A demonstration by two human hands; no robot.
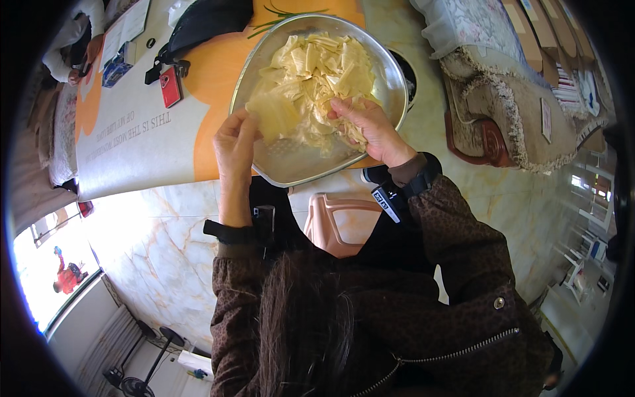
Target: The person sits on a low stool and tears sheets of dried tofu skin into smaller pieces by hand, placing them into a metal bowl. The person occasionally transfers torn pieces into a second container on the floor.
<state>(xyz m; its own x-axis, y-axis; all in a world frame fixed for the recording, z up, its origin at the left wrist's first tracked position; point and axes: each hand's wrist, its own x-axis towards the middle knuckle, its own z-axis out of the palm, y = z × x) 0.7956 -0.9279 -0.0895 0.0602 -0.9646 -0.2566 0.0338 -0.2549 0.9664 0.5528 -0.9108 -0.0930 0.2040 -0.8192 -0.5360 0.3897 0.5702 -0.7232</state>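
Observation:
A large metal tray [287, 171] with a raised rim lies before me, its near side at the table's edge. Many pale yellow, thin, folded sheets of food [312, 64] are heaped in it; they look like tofu skin, though I cannot tell for certain. At the tray's left side my left hand [237, 136] pinches the edge of one flat yellow sheet [275, 116] between thumb and fingers. My right hand [369, 126] is closed around a bunch of crumpled strips [353, 135] over the right part of the heap.
On the printed tablecloth [149, 159] lie a red phone [171, 88], a blue box [119, 64] and green stalks [283, 19] behind the tray. Another person's hands [84, 64] are at the far left. A pink plastic stool [322, 223] stands below; a covered sofa [496, 94] is at the right.

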